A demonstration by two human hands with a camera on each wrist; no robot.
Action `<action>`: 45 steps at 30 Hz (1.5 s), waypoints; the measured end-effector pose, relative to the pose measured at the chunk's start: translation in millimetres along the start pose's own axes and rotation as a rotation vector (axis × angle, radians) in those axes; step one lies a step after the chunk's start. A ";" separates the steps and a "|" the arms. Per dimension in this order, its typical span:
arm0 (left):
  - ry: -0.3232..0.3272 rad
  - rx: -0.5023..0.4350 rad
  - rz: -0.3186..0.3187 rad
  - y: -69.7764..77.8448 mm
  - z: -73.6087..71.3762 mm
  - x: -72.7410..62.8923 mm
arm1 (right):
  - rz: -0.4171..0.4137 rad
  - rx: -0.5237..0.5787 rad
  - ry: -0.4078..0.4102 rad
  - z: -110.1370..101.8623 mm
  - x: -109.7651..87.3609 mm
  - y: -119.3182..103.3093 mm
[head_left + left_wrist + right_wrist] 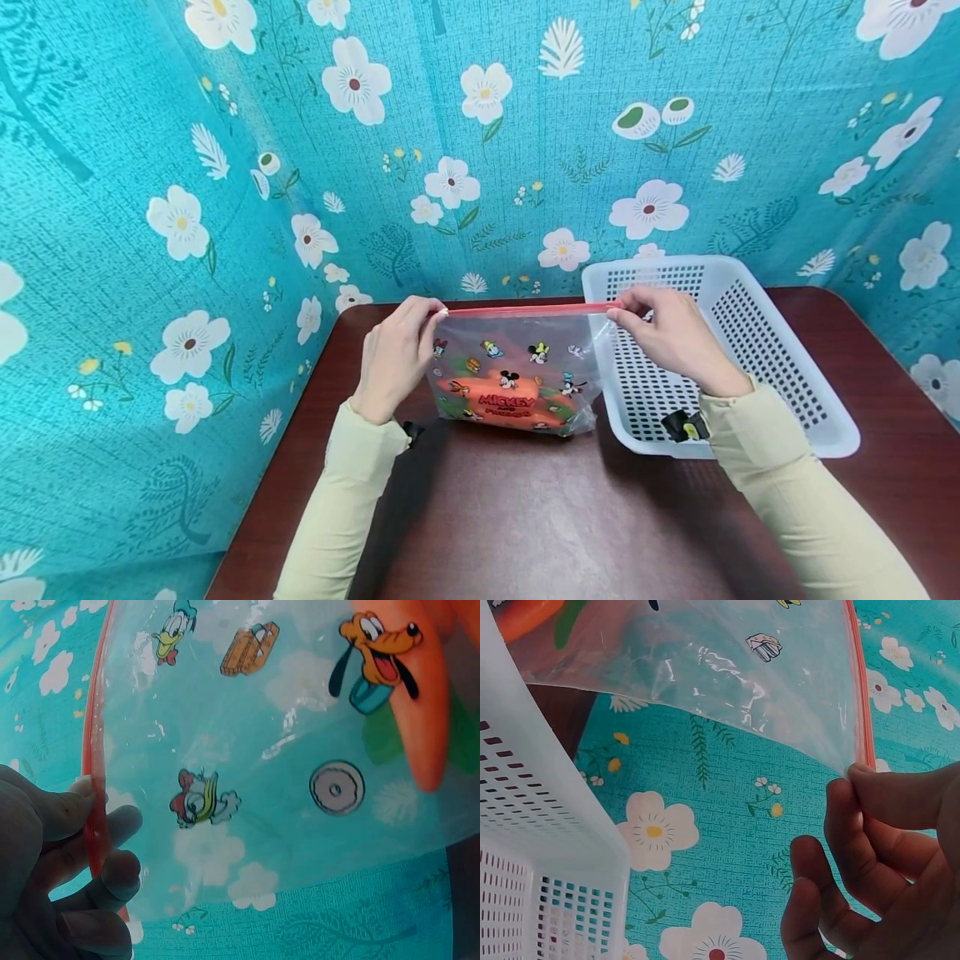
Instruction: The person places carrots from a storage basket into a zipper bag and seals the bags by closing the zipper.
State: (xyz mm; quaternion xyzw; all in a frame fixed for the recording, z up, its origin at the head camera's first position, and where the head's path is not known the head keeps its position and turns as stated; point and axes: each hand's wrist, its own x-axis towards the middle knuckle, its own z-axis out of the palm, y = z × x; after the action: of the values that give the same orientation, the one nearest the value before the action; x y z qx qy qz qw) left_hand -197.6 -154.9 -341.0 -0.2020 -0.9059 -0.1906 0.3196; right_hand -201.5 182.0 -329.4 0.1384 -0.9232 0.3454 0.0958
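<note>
A clear zip bag with cartoon prints and a red zip strip hangs upright between my two hands, low over the table. Inside it lie orange, carrot-like things with green parts; one tapers to a point in the left wrist view. My left hand pinches the left end of the red strip, thumb on one side and fingers on the other. At the opposite end, my right hand pinches the top corner between thumb and index finger, its other fingers loosely bent. The strip is stretched straight.
A white perforated plastic basket stands on the right of the dark red-brown table, under my right forearm and beside the bag. Behind and to the left hangs a turquoise flowered cloth.
</note>
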 end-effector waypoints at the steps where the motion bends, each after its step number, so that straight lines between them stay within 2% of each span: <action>1: 0.001 0.002 -0.003 -0.6 -0.4 -0.3 | -0.001 -0.001 0.001 0.1 0.1 0.1; 30: 0.023 0.016 -0.122 -21.9 -17.1 -11.4 | 0.001 0.006 0.012 -0.8 0.2 2.0; 33: 0.021 0.008 -0.135 -23.8 -17.9 -12.6 | 0.011 0.007 0.006 -1.1 0.3 0.8; 36: 0.009 -0.039 -0.169 -26.2 -17.2 -13.9 | 0.017 0.019 -0.002 -0.6 0.3 0.2; 40: -0.056 -0.193 -0.267 -33.7 -13.2 -16.0 | 0.019 0.070 -0.038 0.5 -0.4 1.1; 42: -0.134 -0.310 -0.323 -39.1 -10.5 -17.8 | 0.025 0.097 -0.067 1.0 -0.7 2.5; 45: -0.288 -0.456 -0.395 -49.4 -5.0 -23.4 | 0.029 0.110 -0.137 2.8 -1.6 6.0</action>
State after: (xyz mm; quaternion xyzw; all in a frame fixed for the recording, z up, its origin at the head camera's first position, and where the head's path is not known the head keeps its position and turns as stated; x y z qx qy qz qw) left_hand -202.4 -204.8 -363.4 -0.1137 -0.8974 -0.4164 0.0919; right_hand -202.1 184.8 -335.6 0.1533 -0.9092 0.3866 0.0197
